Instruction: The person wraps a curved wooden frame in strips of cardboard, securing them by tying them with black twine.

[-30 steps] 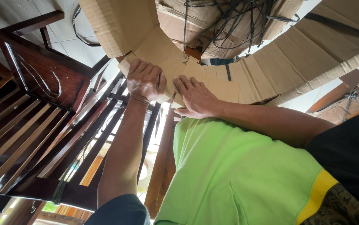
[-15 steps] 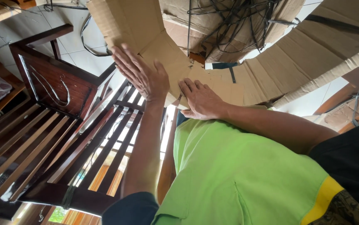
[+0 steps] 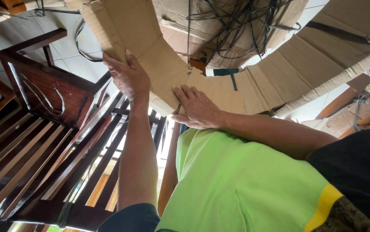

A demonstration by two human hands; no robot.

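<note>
Left hand [image 3: 127,77] clasps the edge of a cardboard strip [image 3: 253,86], whose length runs rightward; right hand [image 3: 195,107] presses it flat-palmed beside dark wooden chairs [image 3: 43,99].

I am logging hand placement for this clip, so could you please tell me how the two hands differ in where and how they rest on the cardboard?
The left hand grips the cardboard sheet at its edge, higher up, fingers wrapped. The right hand lies flat, fingers spread, lower on the sheet. Both are bare and touch the same cardboard.
</note>
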